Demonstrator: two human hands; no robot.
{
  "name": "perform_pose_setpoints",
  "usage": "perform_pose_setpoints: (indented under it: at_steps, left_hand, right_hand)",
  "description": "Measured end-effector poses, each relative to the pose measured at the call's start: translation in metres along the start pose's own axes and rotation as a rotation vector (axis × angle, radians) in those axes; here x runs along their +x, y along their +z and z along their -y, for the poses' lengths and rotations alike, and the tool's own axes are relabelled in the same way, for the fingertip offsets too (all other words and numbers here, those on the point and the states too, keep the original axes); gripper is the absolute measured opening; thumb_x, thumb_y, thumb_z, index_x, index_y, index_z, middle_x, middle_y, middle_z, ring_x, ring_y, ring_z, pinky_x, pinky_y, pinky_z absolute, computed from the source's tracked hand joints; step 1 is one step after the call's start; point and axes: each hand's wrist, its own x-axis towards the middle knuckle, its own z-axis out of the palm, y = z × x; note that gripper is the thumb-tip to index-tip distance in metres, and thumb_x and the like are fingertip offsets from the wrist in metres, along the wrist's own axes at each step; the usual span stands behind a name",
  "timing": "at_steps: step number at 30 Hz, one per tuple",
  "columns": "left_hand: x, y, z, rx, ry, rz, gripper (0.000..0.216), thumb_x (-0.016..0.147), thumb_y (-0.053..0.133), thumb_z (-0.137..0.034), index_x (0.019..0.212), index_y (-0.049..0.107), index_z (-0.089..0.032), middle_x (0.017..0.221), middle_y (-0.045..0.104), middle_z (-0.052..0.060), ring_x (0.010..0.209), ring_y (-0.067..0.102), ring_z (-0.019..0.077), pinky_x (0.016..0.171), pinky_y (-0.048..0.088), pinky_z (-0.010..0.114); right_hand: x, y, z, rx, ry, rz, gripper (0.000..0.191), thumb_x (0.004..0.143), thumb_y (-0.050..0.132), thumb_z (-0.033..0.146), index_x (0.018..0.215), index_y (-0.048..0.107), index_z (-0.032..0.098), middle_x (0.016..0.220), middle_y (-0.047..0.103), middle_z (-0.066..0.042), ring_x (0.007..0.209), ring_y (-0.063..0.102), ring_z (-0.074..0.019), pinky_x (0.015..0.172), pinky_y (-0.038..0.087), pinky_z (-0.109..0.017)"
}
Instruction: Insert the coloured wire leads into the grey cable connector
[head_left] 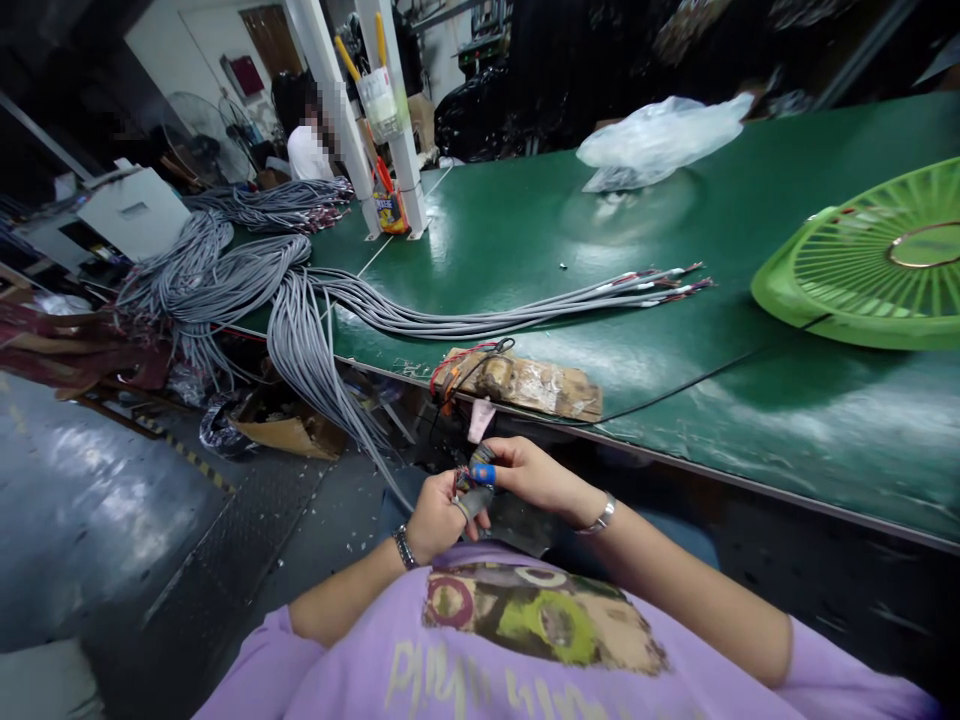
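Observation:
My left hand (pixel 435 515) and my right hand (pixel 525 472) meet in front of my chest, just below the edge of the green table (pixel 525 230). Both are closed in a pinch on the end of a grey cable (pixel 466 490) with thin coloured wires. Tape wraps several of my fingertips, blue on the right hand. The cable runs down from a large bundle of grey cables (pixel 300 330) that hangs over the table's edge. More grey cables with stripped red ends (pixel 645 285) lie fanned across the table.
A worn taped block with red and black leads (pixel 525 380) sits at the table's near edge. A green fan grille (pixel 870 260) lies at right, a plastic bag (pixel 660 135) behind. White posts (pixel 390 120) stand mid-table. Another person (pixel 307 140) sits far back left.

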Motion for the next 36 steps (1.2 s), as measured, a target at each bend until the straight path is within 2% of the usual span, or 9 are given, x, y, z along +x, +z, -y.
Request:
perform_pose_setpoints:
  at_steps: [4, 7, 13, 20, 23, 26, 31, 33, 36]
  left_hand:
    - [0.004, 0.000, 0.001, -0.157, 0.002, -0.158, 0.033, 0.073, 0.062, -0.046, 0.066, 0.052, -0.016, 0.048, 0.059, -0.001, 0.031, 0.046, 0.0068, 0.031, 0.023, 0.018]
    - [0.007, 0.002, 0.001, -0.274, 0.000, -0.242, 0.037, 0.072, 0.061, -0.050, 0.063, 0.051, -0.016, 0.050, 0.060, 0.000, 0.032, 0.047, 0.0064, 0.030, 0.022, 0.017]
    - [0.009, 0.005, 0.006, -0.284, 0.023, -0.227, 0.036, 0.073, 0.061, -0.050, 0.067, 0.052, -0.016, 0.053, 0.062, 0.000, 0.033, 0.048, 0.0067, 0.031, 0.024, 0.017]
    - [0.000, -0.002, 0.003, -0.001, 0.142, -0.147, 0.033, 0.076, 0.062, -0.045, 0.062, 0.058, -0.015, 0.045, 0.056, -0.001, 0.038, 0.048, 0.0074, 0.042, 0.037, 0.019]
    - [0.001, -0.001, 0.005, -0.089, 0.095, -0.186, 0.035, 0.075, 0.062, -0.047, 0.061, 0.056, -0.015, 0.044, 0.056, -0.001, 0.034, 0.046, 0.0068, 0.036, 0.032, 0.018]
    - [0.005, 0.001, 0.008, -0.287, 0.057, -0.286, 0.036, 0.073, 0.062, -0.048, 0.063, 0.052, -0.016, 0.047, 0.058, -0.001, 0.030, 0.045, 0.0062, 0.030, 0.023, 0.017]
    - [0.009, 0.001, 0.005, -0.487, 0.024, -0.354, 0.034, 0.068, 0.064, -0.048, 0.069, 0.050, -0.017, 0.050, 0.060, -0.002, 0.030, 0.045, 0.0059, 0.029, 0.021, 0.015]
    - [0.009, 0.002, 0.005, -0.488, 0.007, -0.353, 0.036, 0.066, 0.065, -0.049, 0.069, 0.050, -0.017, 0.049, 0.059, -0.002, 0.029, 0.044, 0.0057, 0.029, 0.021, 0.016]
    - [0.007, 0.004, 0.006, -0.428, -0.011, -0.287, 0.036, 0.068, 0.064, -0.050, 0.068, 0.052, -0.016, 0.049, 0.060, -0.002, 0.029, 0.044, 0.0058, 0.029, 0.021, 0.016]
  right_hand:
    - [-0.005, -0.006, -0.010, 0.045, -0.056, -0.063, 0.031, 0.072, 0.066, 0.045, 0.078, 0.065, 0.014, 0.071, 0.060, -0.001, 0.064, 0.050, -0.0108, 0.063, 0.040, -0.025]
    - [-0.009, -0.002, -0.020, 0.185, -0.070, -0.067, 0.033, 0.067, 0.073, 0.039, 0.089, 0.063, 0.016, 0.079, 0.062, -0.002, 0.068, 0.053, -0.0122, 0.064, 0.041, -0.026]
    - [-0.008, 0.013, -0.021, 0.270, -0.136, -0.149, 0.024, 0.070, 0.071, 0.037, 0.073, 0.060, 0.016, 0.061, 0.059, 0.000, 0.058, 0.051, -0.0122, 0.059, 0.039, -0.028]
    - [0.004, 0.014, -0.018, 0.272, 0.014, -0.196, 0.029, 0.060, 0.077, 0.036, 0.063, 0.059, 0.014, 0.054, 0.055, 0.003, 0.049, 0.043, -0.0078, 0.052, 0.032, -0.024]
    - [0.004, 0.017, -0.017, 0.277, -0.005, -0.217, 0.030, 0.058, 0.078, 0.038, 0.062, 0.059, 0.014, 0.054, 0.053, 0.003, 0.050, 0.042, -0.0080, 0.053, 0.032, -0.024]
    - [0.002, 0.019, -0.017, 0.289, -0.076, -0.232, 0.030, 0.060, 0.077, 0.038, 0.064, 0.058, 0.015, 0.056, 0.054, 0.003, 0.054, 0.043, -0.0093, 0.056, 0.033, -0.025]
    - [0.004, 0.019, -0.019, 0.251, -0.118, -0.376, 0.026, 0.061, 0.076, 0.036, 0.068, 0.060, 0.017, 0.064, 0.056, 0.002, 0.059, 0.045, -0.0104, 0.058, 0.037, -0.025]
    - [0.004, 0.019, -0.019, 0.272, -0.104, -0.348, 0.026, 0.063, 0.075, 0.038, 0.073, 0.061, 0.017, 0.066, 0.057, 0.002, 0.058, 0.046, -0.0102, 0.056, 0.038, -0.025]
    - [0.003, 0.020, -0.018, 0.295, -0.098, -0.216, 0.027, 0.068, 0.071, 0.041, 0.076, 0.061, 0.017, 0.063, 0.058, 0.001, 0.054, 0.048, -0.0105, 0.055, 0.039, -0.026]
